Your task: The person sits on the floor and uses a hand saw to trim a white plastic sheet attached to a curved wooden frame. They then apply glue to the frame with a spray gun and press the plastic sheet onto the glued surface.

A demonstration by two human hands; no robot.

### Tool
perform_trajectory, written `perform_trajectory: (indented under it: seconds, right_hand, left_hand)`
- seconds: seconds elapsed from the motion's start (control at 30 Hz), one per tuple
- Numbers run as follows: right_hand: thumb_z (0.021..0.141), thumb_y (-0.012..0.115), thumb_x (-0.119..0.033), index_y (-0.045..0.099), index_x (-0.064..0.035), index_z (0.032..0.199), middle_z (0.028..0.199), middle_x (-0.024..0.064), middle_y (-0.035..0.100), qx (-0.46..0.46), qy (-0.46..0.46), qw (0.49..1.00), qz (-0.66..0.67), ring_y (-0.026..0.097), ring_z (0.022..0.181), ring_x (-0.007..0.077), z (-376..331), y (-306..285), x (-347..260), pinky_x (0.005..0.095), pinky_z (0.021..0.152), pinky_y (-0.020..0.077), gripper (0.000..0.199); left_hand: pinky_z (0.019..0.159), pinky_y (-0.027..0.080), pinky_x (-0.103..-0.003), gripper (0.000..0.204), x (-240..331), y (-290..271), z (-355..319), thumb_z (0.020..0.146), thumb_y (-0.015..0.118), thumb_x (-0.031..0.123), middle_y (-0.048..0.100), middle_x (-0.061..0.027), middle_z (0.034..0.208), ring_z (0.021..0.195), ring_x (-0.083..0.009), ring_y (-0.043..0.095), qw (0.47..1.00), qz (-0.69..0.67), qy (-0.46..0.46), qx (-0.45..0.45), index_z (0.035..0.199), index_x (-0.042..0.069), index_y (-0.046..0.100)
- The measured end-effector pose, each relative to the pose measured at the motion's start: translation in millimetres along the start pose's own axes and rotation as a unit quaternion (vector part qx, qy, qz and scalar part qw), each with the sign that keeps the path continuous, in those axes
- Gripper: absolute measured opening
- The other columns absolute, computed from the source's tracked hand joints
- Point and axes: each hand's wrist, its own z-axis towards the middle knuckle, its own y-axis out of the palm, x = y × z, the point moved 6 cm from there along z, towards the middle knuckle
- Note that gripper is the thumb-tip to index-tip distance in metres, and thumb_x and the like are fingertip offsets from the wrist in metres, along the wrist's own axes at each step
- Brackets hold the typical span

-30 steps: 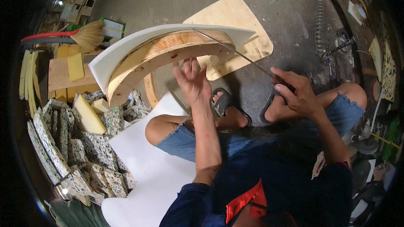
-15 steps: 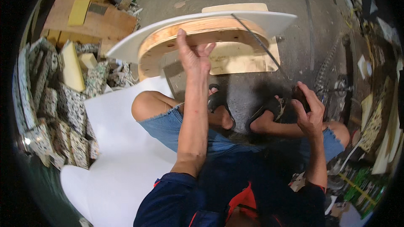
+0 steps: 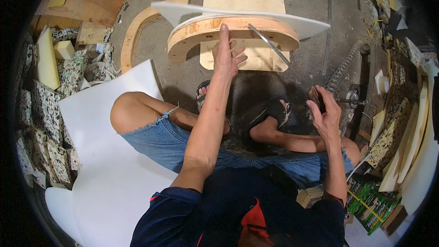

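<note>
The curved wood frame (image 3: 183, 39) is in front of the person, over the near part of a flat board (image 3: 242, 0), and the work on it looks only partly done: a white foam sheet (image 3: 306, 22) lies along the middle of its outer bend, but both foam ends jut past the wood, and the frame's two ends are bare; whether the foam is stuck down cannot be told. The left hand (image 3: 224, 59) is spread, its thumb laid against the wood's rim and its fingers apart below; the right hand (image 3: 330, 114) is closed round the dark handle of a long-bladed tool (image 3: 272, 45), whose tip overlaps the rim, touching or not being unclear. The frame is pale, layered and U-shaped, with a warm orange patch near the thumb; a second curved piece (image 3: 131, 45) rests on the floor to its left, without foam
</note>
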Motion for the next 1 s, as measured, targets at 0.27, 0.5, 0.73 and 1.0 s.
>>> perform_trajectory:
  seconds: [0.27,0.5,0.73,1.0]
  right_hand:
    - [0.085,0.076,-0.01,0.061,0.0008,0.122,0.103,0.0204,0.067,-0.026,-0.028,0.999,-0.011,0.067,0.094,0.0381,31,21,9,0.0392,0.082,0.0533,0.042]
    - [0.08,0.079,-0.007,0.061,-0.0012,0.124,0.104,0.0187,0.068,-0.026,-0.086,0.996,-0.021,0.067,0.094,0.0368,55,23,3,0.0407,0.08,0.0534,0.048]
    - [0.079,0.078,-0.005,0.06,-0.0027,0.124,0.102,0.0171,0.068,-0.056,-0.106,0.993,-0.015,0.066,0.092,0.0364,66,27,2,0.0409,0.077,0.0528,0.048]
    - [0.081,0.076,-0.007,0.061,-0.0036,0.123,0.102,0.0171,0.067,-0.06,-0.088,0.994,-0.002,0.066,0.092,0.0357,74,31,-2,0.0404,0.078,0.0529,0.045]
  left_hand:
    - [0.093,0.045,-0.05,0.034,161,39,-31,0.089,0.065,0.034,0.066,-0.0179,0.111,0.109,-0.032,0.06,0.643,0.519,0.555,0.091,0.105,0.005,0.07]
    - [0.117,0.003,-0.071,0.039,153,33,37,0.083,0.055,0.027,0.039,-0.0119,0.158,0.152,-0.0411,0.017,0.573,0.7,0.423,-0.061,0.119,0.025,0.072]
    - [0.117,0.004,-0.071,0.03,148,25,36,0.086,0.056,0.026,0.043,-0.0126,0.156,0.151,-0.0437,0.02,0.572,0.658,0.488,-0.037,0.111,0.02,0.07]
    - [0.115,0.008,-0.072,0.021,147,28,29,0.089,0.054,0.023,0.047,-0.0135,0.153,0.149,-0.045,0.025,0.539,0.61,0.58,-0.024,0.104,0.015,0.066]
